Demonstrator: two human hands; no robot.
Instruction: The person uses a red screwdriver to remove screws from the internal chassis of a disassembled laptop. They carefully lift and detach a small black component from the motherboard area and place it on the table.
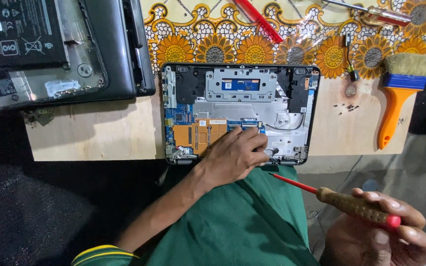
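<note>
An opened laptop base [240, 111] lies on a wooden board, its blue circuit board and copper heat plate [198, 135] exposed. My left hand [235, 155] rests on its near edge, fingers curled down onto the board near the right hinge; what the fingertips pinch is hidden. My right hand [388, 231] is low at the right, off the board, closed around a screwdriver [351, 204] with a brown handle, red cap and red shaft pointing up-left toward the laptop.
A second dismantled laptop [60, 49] with a black battery sits at top left. An orange-handled brush [400, 91] lies right, loose screws [348, 107] beside it. Another screwdriver [380, 15] and a red strip [260, 19] rest on the sunflower cloth. My green-clad lap [242, 221] is below.
</note>
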